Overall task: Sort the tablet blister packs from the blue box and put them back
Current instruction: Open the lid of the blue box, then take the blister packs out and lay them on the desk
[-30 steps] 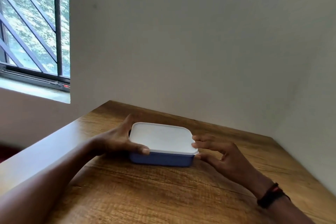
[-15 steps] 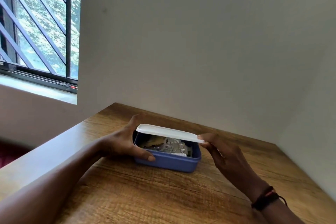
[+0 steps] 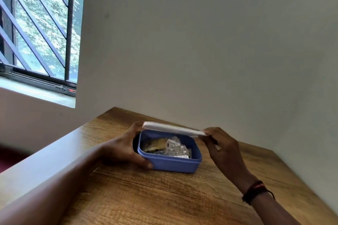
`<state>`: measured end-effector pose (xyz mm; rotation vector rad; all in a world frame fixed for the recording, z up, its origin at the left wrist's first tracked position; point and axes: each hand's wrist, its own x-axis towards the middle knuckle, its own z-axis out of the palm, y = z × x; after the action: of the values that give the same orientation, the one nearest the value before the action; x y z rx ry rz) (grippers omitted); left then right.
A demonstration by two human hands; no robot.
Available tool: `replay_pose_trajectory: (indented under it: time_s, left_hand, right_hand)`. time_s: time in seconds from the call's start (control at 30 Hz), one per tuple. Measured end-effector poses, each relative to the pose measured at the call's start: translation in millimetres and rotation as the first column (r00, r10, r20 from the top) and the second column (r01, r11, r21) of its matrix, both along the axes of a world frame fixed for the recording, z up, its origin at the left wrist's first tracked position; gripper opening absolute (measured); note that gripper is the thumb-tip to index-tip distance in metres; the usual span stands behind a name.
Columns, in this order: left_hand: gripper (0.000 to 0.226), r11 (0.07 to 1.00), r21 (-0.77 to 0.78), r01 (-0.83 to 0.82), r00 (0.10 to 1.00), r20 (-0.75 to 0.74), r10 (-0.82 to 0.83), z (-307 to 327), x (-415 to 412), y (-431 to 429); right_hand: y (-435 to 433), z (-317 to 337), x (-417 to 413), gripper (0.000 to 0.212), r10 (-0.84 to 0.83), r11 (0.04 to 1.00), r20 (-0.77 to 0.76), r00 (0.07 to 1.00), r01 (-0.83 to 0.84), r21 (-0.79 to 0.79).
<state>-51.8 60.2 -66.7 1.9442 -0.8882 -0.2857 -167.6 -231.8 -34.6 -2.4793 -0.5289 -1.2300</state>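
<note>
Blue box (image 3: 173, 165) on wood tabletop (image 3: 164, 197), toward its 12 o'clock edge | white lid (image 3: 172, 129) above box, near side clear of rim | left grip (image 3: 124, 149) curled round box wall at 9 o'clock | right grip (image 3: 223, 150) pinching lid edge at 3 o'clock | blister packs (image 3: 175, 149) inside box, silver heap, gold one at 9 o'clock

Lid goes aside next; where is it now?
In the head view, the white lid hovers just above the blue box, pinched at its right end by the right hand.
</note>
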Motion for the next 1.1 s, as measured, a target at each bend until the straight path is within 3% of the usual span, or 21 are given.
replay_pose_trajectory:
  time_s: [0.1,0.17,0.27,0.47,0.63,0.7,0.77,0.93,1.0,1.1]
  left_hand:
    - [0.136,0.999,0.036,-0.029,0.999,-0.016,0.029,-0.5,0.8,0.6]
    - [0.14,0.997,0.063,-0.048,0.999,-0.017,0.049,-0.5,2.0,0.8]
    - [0.139,0.996,0.072,-0.043,0.999,-0.013,0.044,-0.1,3.7,0.7]
    - [0.132,0.996,0.092,-0.02,1.0,-0.002,0.02,-0.7,7.7,-0.9]
    - [0.131,0.996,0.086,-0.011,1.0,-0.014,0.012,-0.9,10.0,-1.0]
    - [0.128,0.997,0.079,0.002,1.0,-0.019,0.0,-0.7,9.6,-0.5]
    - [0.128,0.998,0.063,0.015,0.999,-0.032,-0.013,0.2,8.3,-0.4]
    - [0.134,0.998,0.058,0.005,0.999,-0.036,-0.003,0.5,4.7,-2.8]
    - [0.137,0.998,0.059,0.004,0.999,-0.042,-0.001,0.5,4.0,-3.1]
    - [0.134,0.998,0.066,0.003,0.999,-0.04,-0.001,3.2,1.0,-2.5]
  right_hand:
    - [-1.5,14.3,27.4,0.014,-0.064,0.964,0.019,0.998,0.057,0.261]
    - [-3.6,20.3,47.4,0.015,-0.101,0.935,-0.029,0.994,0.105,0.338]
    - [-4.6,19.0,73.4,0.015,-0.161,0.95,-0.09,0.983,0.179,0.257]
    - [-3.0,-10.3,103.5,0.015,-0.206,0.949,-0.359,0.911,0.275,0.154]
    - [-9.4,-15.7,98.8,0.031,-0.207,0.942,-0.582,0.786,0.32,0.097]
    - [-11.9,-9.0,89.1,0.039,-0.251,0.931,-0.572,0.781,0.356,0.078]
    - [-9.7,1.9,75.2,0.039,-0.243,0.916,-0.519,0.819,0.371,0.156]
    - [21.0,25.1,39.2,0.024,-0.029,0.909,-0.442,0.897,0.207,0.36]
    - [42.1,28.5,32.3,0.021,0.006,0.926,-0.449,0.893,0.165,0.34]
    - [72.5,24.9,31.4,0.023,-0.06,0.974,-0.524,0.85,0.165,0.156]
